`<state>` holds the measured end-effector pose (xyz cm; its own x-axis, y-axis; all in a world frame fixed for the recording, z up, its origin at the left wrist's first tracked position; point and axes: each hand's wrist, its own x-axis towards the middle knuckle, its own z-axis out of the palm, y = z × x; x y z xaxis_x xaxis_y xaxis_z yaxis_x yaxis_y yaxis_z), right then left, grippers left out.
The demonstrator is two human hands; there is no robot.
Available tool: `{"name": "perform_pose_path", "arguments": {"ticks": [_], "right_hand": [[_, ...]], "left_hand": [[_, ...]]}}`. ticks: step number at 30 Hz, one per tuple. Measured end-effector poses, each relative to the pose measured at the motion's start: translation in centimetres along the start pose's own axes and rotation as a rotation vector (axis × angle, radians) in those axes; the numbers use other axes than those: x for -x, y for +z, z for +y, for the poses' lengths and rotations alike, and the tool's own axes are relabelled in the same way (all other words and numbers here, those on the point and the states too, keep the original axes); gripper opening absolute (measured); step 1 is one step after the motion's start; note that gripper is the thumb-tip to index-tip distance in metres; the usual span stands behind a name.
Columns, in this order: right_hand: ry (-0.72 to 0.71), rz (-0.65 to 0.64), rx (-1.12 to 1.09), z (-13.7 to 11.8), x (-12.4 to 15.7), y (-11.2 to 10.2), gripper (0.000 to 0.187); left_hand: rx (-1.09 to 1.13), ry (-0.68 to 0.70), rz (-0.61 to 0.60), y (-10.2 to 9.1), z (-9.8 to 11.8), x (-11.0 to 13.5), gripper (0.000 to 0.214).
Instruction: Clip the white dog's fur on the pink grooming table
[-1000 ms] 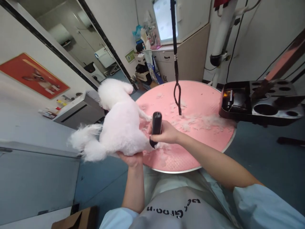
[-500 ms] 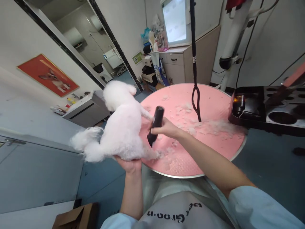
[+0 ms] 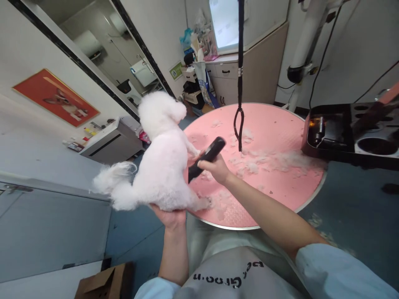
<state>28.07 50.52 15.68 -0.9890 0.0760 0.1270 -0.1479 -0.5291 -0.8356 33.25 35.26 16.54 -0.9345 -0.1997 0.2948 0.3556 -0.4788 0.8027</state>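
A fluffy white dog (image 3: 162,166) is at the left edge of the round pink grooming table (image 3: 280,124), its rear overhanging the rim. From below, my left hand (image 3: 172,216) holds up the dog's hindquarters; its fingers are partly hidden under the fur. Black hair clippers (image 3: 207,159) are gripped in my right hand (image 3: 217,169), blade end angled down and left close to the dog's belly and hind leg. Whether the blade touches the fur I cannot tell. Loose clipped fur (image 3: 252,164) lies scattered over the tabletop.
A black grooming loop (image 3: 239,128) hangs over the table. At the right edge sits a black tool tray (image 3: 335,151) with round holes. Behind stand a cabinet (image 3: 227,79) and a white metal post (image 3: 307,45). A cardboard box (image 3: 104,284) is on the floor at lower left.
The clippers have tilted from nearly upright to a flatter slant, their blade end shifting left and up toward the dog's belly. The dog's head has turned to the right. My left hand stays under the dog.
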Motion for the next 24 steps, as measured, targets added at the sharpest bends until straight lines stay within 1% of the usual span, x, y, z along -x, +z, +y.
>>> {"name": "perform_pose_path", "arguments": {"ticks": [1, 2, 3, 4, 5, 7, 8, 9, 10, 13, 14, 15, 17, 19, 21, 22, 24], "right_hand": [[-0.035, 0.082, -0.042, 0.0, 0.0, 0.2, 0.027], [-0.062, 0.134, -0.075, 0.1, 0.2, 0.5, 0.026], [-0.076, 0.142, -0.089, 0.4, 0.3, 0.9, 0.026], [-0.077, 0.112, -0.087, 0.8, 0.6, 1.2, 0.027], [-0.067, 0.057, -0.068, 1.2, 0.7, 1.4, 0.028], [-0.031, -0.052, -0.007, 2.0, 0.8, 1.3, 0.029], [-0.010, -0.077, 0.025, 2.1, 0.6, 1.0, 0.028], [0.005, -0.065, 0.048, 2.1, 0.3, 0.7, 0.027], [0.004, -0.005, 0.054, 1.9, -0.1, 0.4, 0.025], [-0.075, 0.261, -0.015, 0.6, -1.2, 0.1, 0.022], [-0.107, 0.304, -0.035, 0.2, -1.4, 0.3, 0.023], [-0.126, 0.300, -0.041, -0.1, -1.4, 0.7, 0.023], [-0.115, 0.213, -0.029, 0.2, -1.0, 1.4, 0.025], [-0.039, 0.121, -0.038, 1.1, -0.4, 1.6, 0.028], [0.070, 0.047, -0.051, 2.0, -0.1, 1.2, 0.033], [0.105, 0.045, -0.055, 2.2, -0.2, 0.8, 0.033], [0.099, 0.129, -0.092, 2.3, -0.6, 0.1, 0.027]], "left_hand": [[-0.001, -0.006, 0.032, -0.2, -0.2, 0.0, 0.049], [0.003, -0.017, 0.077, -0.4, -0.3, 0.1, 0.048], [0.009, -0.029, 0.120, -0.6, -0.5, 0.2, 0.047], [0.010, -0.037, 0.152, -0.8, -0.6, 0.2, 0.047], [0.004, -0.044, 0.170, -1.0, -0.7, 0.3, 0.048], [-0.036, -0.053, 0.169, -1.1, -0.7, 0.4, 0.050], [-0.063, -0.056, 0.163, -1.1, -0.6, 0.4, 0.051], [-0.086, -0.058, 0.159, -1.0, -0.5, 0.5, 0.051], [-0.102, -0.057, 0.161, -1.0, -0.4, 0.5, 0.051], [-0.126, -0.051, 0.159, -1.0, -0.3, 0.5, 0.051], [-0.129, -0.052, 0.154, -1.0, -0.3, 0.6, 0.051], [-0.128, -0.055, 0.149, -1.0, -0.3, 0.6, 0.051], [-0.115, -0.056, 0.150, -1.2, -0.3, 0.6, 0.050], [-0.084, -0.059, 0.161, -1.4, -0.4, 0.6, 0.048], [-0.053, -0.071, 0.166, -1.6, -0.5, 0.7, 0.047], [-0.048, -0.082, 0.164, -1.8, -0.6, 0.8, 0.047], [-0.062, -0.106, 0.159, -2.0, -0.7, 0.9, 0.049]]}}
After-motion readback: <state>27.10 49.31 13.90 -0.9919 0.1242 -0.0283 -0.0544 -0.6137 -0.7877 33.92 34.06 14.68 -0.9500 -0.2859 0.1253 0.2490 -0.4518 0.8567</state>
